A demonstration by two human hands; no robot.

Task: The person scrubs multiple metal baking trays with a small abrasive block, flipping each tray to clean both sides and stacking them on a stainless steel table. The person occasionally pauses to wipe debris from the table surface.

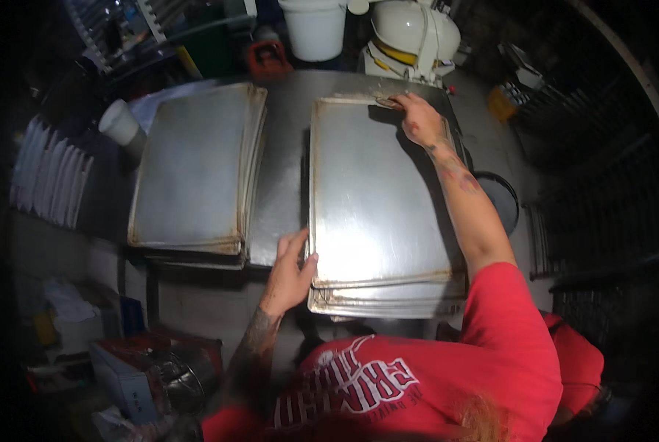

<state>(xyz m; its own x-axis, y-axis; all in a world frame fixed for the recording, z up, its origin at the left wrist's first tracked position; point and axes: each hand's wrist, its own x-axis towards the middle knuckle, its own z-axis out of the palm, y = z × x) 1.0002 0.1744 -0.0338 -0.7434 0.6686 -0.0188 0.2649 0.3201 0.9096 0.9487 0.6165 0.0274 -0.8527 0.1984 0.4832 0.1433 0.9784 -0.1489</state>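
A stack of metal sheet pans (374, 188) lies before me on a steel table (282, 166), its top pan offset from those beneath. My left hand (293, 273) rests against the near left edge of this stack, thumb over the rim. At the far right corner of the top pan, my right hand (418, 117) holds a small flat object (386, 101), perhaps a scraper or a cloth; its kind cannot be told. A second stack of sheet pans (197, 166), with browned corners, sits to the left.
Beyond the table stand a white bucket (314, 30) and a cream-coloured machine (415, 30). A white container (120, 122) is at the left. A round dark-rimmed pan (498, 201) lies right of the table. An opened cardboard box (127, 381) is at lower left.
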